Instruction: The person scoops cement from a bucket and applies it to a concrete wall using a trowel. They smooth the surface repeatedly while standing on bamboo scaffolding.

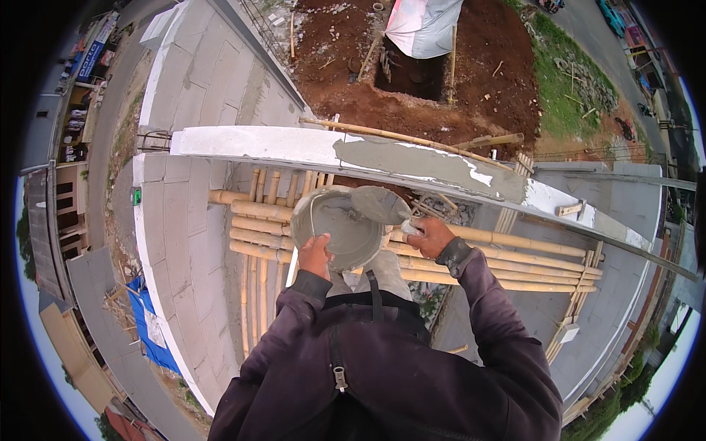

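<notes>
In front of my body is a round bucket point(300, 220) holding wet grey mortar point(338, 226). My left hand point(316, 256) is closed on its near left rim, thumb over the edge. A trowel point(379, 203) sits over the far right side of the bucket, its blade coated with mortar. My right hand point(430, 237) grips the trowel's handle, just right of the bucket. Beyond both hands runs the white top of a block wall point(257, 144), where a layer of grey mortar point(412, 162) covers the middle and right stretch.
Bamboo poles point(507, 257) form a platform beneath me, with gaps between and below them. Block walls point(187, 250) rise on the left. Past the wall, far below, a pit point(412, 77) is cut into red soil under a pale sheet point(423, 28). A metal bar point(625, 176) extends at right.
</notes>
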Tool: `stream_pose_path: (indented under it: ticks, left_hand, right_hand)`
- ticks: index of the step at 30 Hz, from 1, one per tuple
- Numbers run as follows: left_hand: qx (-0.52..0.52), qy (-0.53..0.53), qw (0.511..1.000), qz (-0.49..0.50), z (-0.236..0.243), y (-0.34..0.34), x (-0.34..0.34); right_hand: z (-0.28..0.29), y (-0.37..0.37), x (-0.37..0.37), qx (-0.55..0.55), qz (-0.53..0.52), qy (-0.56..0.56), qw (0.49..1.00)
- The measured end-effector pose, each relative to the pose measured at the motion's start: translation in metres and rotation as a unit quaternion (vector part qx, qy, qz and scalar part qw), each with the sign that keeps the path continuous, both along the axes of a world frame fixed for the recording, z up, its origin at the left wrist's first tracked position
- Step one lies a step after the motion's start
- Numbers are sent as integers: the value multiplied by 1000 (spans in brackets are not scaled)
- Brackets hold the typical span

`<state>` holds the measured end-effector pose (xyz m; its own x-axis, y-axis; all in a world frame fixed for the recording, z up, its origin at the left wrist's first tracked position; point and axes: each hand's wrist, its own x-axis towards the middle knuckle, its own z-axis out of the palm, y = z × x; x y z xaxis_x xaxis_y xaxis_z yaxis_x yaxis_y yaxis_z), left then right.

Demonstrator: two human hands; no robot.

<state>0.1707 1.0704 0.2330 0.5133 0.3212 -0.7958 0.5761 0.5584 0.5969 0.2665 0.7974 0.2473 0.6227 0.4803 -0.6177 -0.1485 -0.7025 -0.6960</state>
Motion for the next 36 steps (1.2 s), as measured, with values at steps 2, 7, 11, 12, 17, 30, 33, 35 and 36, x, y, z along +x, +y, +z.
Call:
stream_pose_path:
  ticks: [2,7,11,12,17,30,33,35,36]
  left_hand:
    - [18,-2,1000,5,-12,3,1]
    - [34,27,999,22,-49,33,-11]
    - [73,31,995,57,-73,69,-33]
    - [80,47,994,58,-78,80,-38]
    - [94,104,983,120,-93,132,-70]
    - [162,214,944,192,-115,264,-181]
    - [171,221,936,217,-125,269,-192]
    - [154,222,933,240,-130,271,-200]
    - [148,212,937,235,-130,271,-204]
  right_hand:
    - [13,-31,18,-36,-16,-146,989]
    - [-7,-70,75,-208,6,-274,939]
    - [-33,-108,80,-316,43,-271,908]
    - [-35,-122,72,-308,30,-285,907]
    - [-43,-180,34,-366,-47,-271,889]
    - [-68,-176,-4,-367,-184,-269,871]
    - [-64,-134,10,-372,-183,-312,855]
    - [-60,-113,26,-408,-139,-297,852]
    - [-57,-104,35,-419,-123,-300,848]
